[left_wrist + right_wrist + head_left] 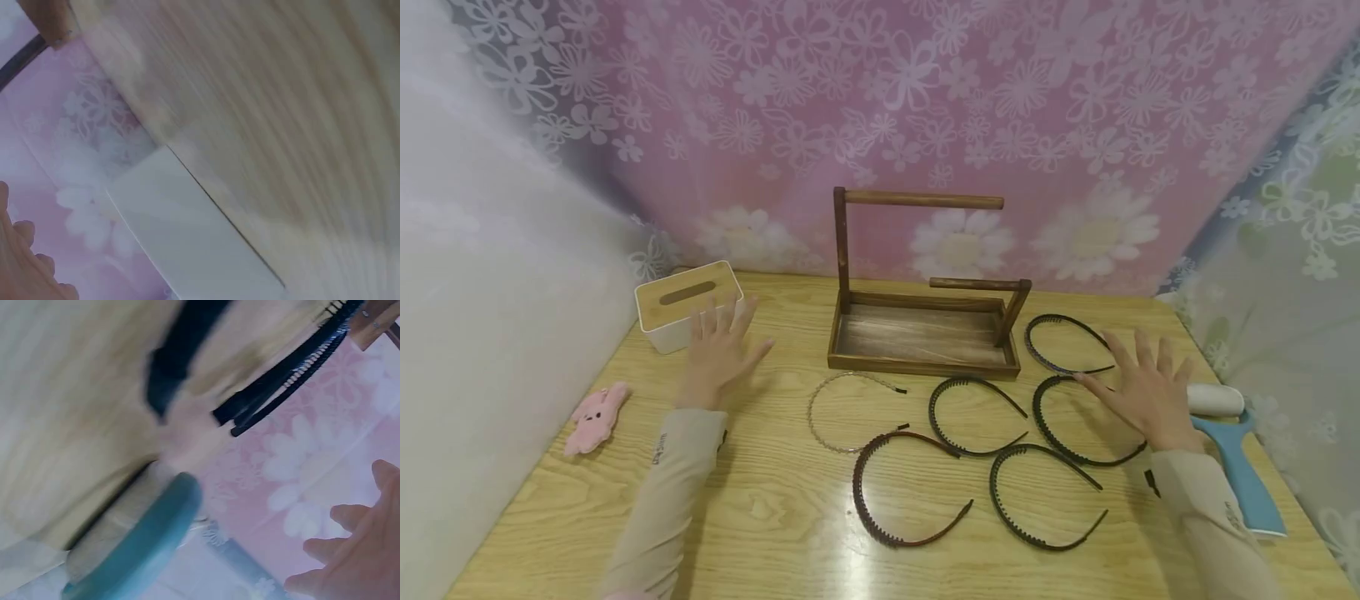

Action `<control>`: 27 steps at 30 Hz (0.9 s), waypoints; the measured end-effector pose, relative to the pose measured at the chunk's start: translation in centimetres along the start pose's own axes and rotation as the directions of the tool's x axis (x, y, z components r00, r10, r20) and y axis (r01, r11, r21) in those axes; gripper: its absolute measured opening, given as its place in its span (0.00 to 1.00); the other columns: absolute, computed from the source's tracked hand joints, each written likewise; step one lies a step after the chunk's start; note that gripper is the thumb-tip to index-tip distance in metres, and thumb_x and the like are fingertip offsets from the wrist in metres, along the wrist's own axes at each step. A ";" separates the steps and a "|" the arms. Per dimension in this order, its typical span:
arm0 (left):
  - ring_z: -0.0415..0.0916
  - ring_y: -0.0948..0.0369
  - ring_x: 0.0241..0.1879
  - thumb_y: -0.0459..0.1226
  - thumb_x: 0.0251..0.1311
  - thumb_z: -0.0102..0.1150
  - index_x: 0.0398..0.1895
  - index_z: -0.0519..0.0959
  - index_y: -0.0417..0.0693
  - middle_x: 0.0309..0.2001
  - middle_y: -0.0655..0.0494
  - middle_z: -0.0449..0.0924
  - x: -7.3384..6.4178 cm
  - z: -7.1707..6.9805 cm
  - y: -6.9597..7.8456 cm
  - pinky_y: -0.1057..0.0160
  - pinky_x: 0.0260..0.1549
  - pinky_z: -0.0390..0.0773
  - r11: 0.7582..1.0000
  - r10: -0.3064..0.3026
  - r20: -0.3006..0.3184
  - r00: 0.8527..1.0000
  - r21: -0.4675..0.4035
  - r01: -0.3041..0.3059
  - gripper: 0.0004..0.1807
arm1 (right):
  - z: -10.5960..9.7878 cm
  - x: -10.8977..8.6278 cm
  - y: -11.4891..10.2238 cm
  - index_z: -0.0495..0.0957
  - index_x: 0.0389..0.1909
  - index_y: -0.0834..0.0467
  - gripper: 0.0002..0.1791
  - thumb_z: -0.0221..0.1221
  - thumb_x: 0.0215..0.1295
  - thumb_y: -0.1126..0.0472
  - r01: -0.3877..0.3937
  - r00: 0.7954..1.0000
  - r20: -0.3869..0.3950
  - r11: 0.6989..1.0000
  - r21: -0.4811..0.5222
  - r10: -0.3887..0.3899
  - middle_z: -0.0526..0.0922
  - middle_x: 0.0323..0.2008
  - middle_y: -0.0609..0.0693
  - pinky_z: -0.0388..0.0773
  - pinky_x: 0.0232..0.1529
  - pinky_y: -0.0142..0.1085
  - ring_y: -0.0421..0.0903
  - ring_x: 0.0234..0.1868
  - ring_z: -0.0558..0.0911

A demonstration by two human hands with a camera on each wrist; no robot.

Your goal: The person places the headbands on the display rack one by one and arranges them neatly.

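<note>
My left hand [718,354] is held with fingers spread beside a white tissue box [668,335] with a wooden lid. My right hand [1150,396], fingers also spread, hovers over a black headband [1040,412] and partly hides it. Another dark headband [1030,337] lies just behind that hand. Across the middle of the table are a clear beaded headband [811,414], a dark red headband [860,492] and two more black toothed headbands. Neither hand holds anything. Both wrist views show the fingers only at a lower corner.
Behind the headbands stands a brown wooden rack [917,367] with a tray base and two horizontal bars at different heights. A blue-handled lint roller [1247,483] lies at the right. A pink plush toy [595,419] is at the left edge. Floral curtains surround the table.
</note>
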State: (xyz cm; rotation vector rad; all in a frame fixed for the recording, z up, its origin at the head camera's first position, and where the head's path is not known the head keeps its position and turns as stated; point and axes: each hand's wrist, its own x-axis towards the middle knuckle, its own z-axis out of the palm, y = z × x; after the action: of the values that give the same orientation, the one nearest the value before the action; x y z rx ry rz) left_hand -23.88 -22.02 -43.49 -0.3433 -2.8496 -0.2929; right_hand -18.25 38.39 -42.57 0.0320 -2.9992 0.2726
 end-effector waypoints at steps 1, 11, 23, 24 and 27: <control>0.35 0.35 0.76 0.65 0.68 0.38 0.79 0.46 0.54 0.78 0.39 0.42 0.2 0.2 0.3 0.34 0.73 0.36 1.000 -0.008 0.010 1.000 -0.021 0.009 0.43 | -0.1 0.2 -0.2 0.38 0.79 0.44 0.50 0.49 0.64 0.29 -0.002 1.000 0.008 1.000 0.009 0.002 0.37 0.75 0.72 0.25 0.61 0.79 0.79 0.71 0.33; 0.48 0.35 0.74 0.58 0.73 0.37 0.78 0.48 0.46 0.75 0.36 0.52 1.2 2.0 3.8 0.34 0.70 0.53 0.912 -0.048 0.087 0.995 -0.403 0.079 0.39 | -0.6 2.4 -2.9 0.38 0.79 0.48 0.50 0.45 0.66 0.28 -0.014 0.990 0.143 0.999 0.048 0.007 0.42 0.73 0.76 0.29 0.60 0.79 0.83 0.69 0.36; 0.70 0.40 0.62 0.50 0.76 0.39 0.71 0.62 0.40 0.62 0.35 0.72 1.7 4.6 7.2 0.42 0.62 0.71 0.648 -0.104 0.181 0.978 -0.734 0.205 0.30 | -0.4 4.7 -5.7 0.49 0.74 0.68 0.44 0.49 0.72 0.42 0.018 0.949 0.315 1.000 0.022 -0.024 0.65 0.63 0.79 0.66 0.56 0.71 0.77 0.59 0.68; 0.70 0.39 0.62 0.48 0.76 0.40 0.71 0.62 0.40 0.62 0.34 0.72 1.6 4.8 7.5 0.42 0.62 0.71 0.632 -0.107 0.184 0.977 -0.747 0.210 0.29 | -0.3 4.9 -5.7 0.50 0.73 0.70 0.42 0.50 0.72 0.44 0.013 0.945 0.325 0.999 0.030 -0.022 0.66 0.61 0.79 0.69 0.54 0.69 0.76 0.58 0.70; 0.71 0.39 0.61 0.44 0.75 0.44 0.70 0.63 0.37 0.61 0.33 0.72 1.5 5.5 8.2 0.43 0.63 0.71 0.593 -0.115 0.172 0.978 -0.779 0.206 0.27 | 0.1 5.3 -6.0 0.52 0.72 0.72 0.40 0.52 0.72 0.48 0.006 0.935 0.354 0.999 0.050 -0.023 0.72 0.58 0.77 0.73 0.51 0.66 0.73 0.54 0.75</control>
State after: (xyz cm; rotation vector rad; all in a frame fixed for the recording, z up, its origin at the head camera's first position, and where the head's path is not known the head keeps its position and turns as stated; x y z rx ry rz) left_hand -24.44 -12.67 -46.87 -0.2463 -2.6525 -1.6577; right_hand -23.27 32.44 -40.88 0.1207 -3.3484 0.3750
